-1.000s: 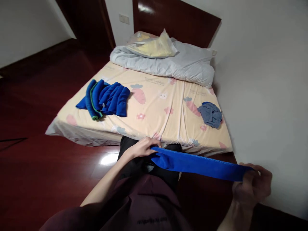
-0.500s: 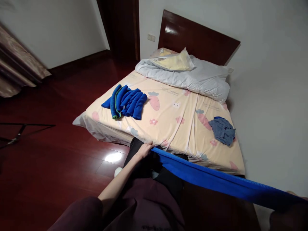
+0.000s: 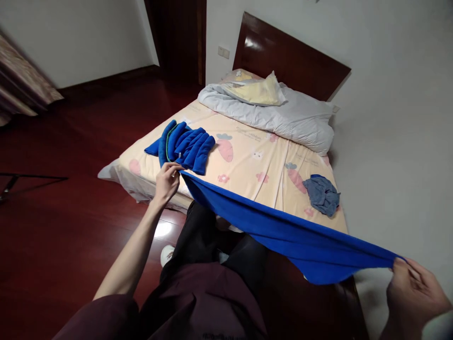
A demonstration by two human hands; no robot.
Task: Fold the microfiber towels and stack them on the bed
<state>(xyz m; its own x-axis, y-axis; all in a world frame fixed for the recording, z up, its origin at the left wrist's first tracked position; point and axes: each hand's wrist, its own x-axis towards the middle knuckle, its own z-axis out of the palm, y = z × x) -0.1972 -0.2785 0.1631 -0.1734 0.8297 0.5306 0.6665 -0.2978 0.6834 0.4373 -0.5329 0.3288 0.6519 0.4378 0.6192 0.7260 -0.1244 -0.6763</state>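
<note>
Bed: largest item, patterned sheet, foot edge toward the wearer. Dark headboard stands across its far end.

Grey-white quilt: bunched across the bed's head end, reaching the right edge.

Blue cloth: stretched in the air in front of the bed's foot edge, high end by the foot-left corner, low end out past the foot-right corner. Upper edge nearly straight; lower part droops to a loose point nearer the right end. Looks light, soft and limp, so likely to sag wherever unsupported. Surface seems matt, probably not slippery; no reason to think it fragile. Best held by the two ends of the upper edge, lightly pinched.

Rolled blue cloths: side by side near the bed's foot-left corner, a green-edged roll on their left.

Yellow bedding piece: on top of the quilt, head end.

Grey-blue cloth: crumpled near the right edge, toward the foot-right corner.

Hands: wide apart. Left hand pinches the upper-left end, overlapping the green-edged roll in view; contact there unclear. Right hand pinches the other end, thumb against fingers.
</note>
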